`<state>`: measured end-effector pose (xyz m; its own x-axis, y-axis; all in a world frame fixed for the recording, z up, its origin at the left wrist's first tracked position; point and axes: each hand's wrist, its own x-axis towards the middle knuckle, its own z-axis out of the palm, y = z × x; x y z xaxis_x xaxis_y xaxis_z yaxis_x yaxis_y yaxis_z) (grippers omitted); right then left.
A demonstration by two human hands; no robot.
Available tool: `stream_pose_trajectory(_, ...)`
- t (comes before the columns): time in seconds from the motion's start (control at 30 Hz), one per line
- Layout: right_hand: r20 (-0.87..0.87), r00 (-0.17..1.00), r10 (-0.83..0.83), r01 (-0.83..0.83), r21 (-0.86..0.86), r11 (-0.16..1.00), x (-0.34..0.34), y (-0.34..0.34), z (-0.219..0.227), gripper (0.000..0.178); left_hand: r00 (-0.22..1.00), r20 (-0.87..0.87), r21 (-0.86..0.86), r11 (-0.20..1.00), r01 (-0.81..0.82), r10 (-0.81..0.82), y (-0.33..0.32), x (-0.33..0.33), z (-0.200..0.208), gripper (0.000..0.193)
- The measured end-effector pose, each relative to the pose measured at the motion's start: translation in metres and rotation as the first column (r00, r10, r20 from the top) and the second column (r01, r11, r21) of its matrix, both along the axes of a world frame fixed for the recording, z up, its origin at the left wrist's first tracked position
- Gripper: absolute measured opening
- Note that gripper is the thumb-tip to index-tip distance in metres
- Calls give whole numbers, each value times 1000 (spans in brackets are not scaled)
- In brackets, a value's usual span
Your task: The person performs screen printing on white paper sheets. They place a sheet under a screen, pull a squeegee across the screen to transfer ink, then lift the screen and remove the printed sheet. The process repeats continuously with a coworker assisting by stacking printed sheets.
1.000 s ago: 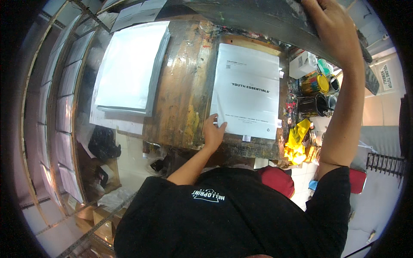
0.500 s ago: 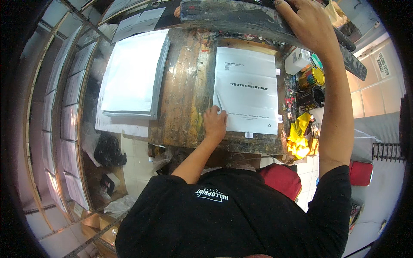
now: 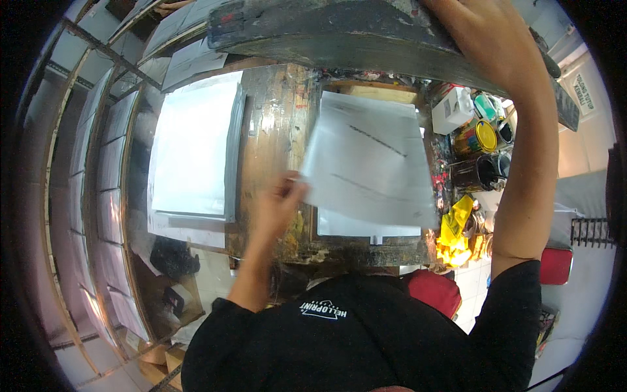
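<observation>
My left hand (image 3: 285,195), blurred by motion, pinches the left edge of a thin white printed sheet (image 3: 385,150). The sheet is lifted and curved, with dark printed lines on its face. Under its near edge shows another white surface (image 3: 366,225), lying flat on the worktable (image 3: 274,124). At the top, my right hand (image 3: 486,32) grips a long, dark, ink-stained screen-printing frame (image 3: 346,36), held tilted up above the far side of the table. Its fingertips are cut off by the picture's upper edge.
Left of the sheet lies a thick stack of white sheets (image 3: 196,144). Racks with sheets (image 3: 114,215) stand further left. At the right are a white jug (image 3: 452,110), a yellow-lidded paint can (image 3: 483,136), a black-stained can (image 3: 475,172) and a crumpled yellow wrapper (image 3: 455,225).
My left hand has moved left, lifting the printed sheet's left side off the table. The frame appears lower and larger in view, with my right hand still on it.
</observation>
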<state>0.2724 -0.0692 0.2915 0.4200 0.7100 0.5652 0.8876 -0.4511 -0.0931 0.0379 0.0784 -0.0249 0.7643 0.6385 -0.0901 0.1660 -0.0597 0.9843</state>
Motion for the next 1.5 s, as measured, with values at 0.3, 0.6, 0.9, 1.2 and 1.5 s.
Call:
stream_pose_trajectory(0.3, 16, 999, 35, -36, 87, 996, -7, 5, -1, 47, 750, -655, 160, 954, 255, -90, 381, -83, 12, 44)
stream_pose_trajectory(0.6, 51, 998, 38, -31, -132, 991, 7, 2, 6, 45, 910, 258, 964, -23, -265, 324, 317, 69, -52, 56)
stream_pose_trajectory(0.9, 79, 991, -108, 118, -128, 985, 10, 0, -4, 50, 812, -484, 731, 360, 580, -326, -155, 19, -174, 52)
stream_pose_trajectory(1.2, 131, 987, -89, 94, -29, 995, -5, -22, -29, 48, 856, -356, 622, 588, 517, -375, -138, 24, -104, 67)
stream_pose_trajectory(1.5, -171, 973, 154, -221, -502, 836, -117, -117, -217, 40, 940, 293, -882, 429, 196, 174, -109, -117, 60, 142)
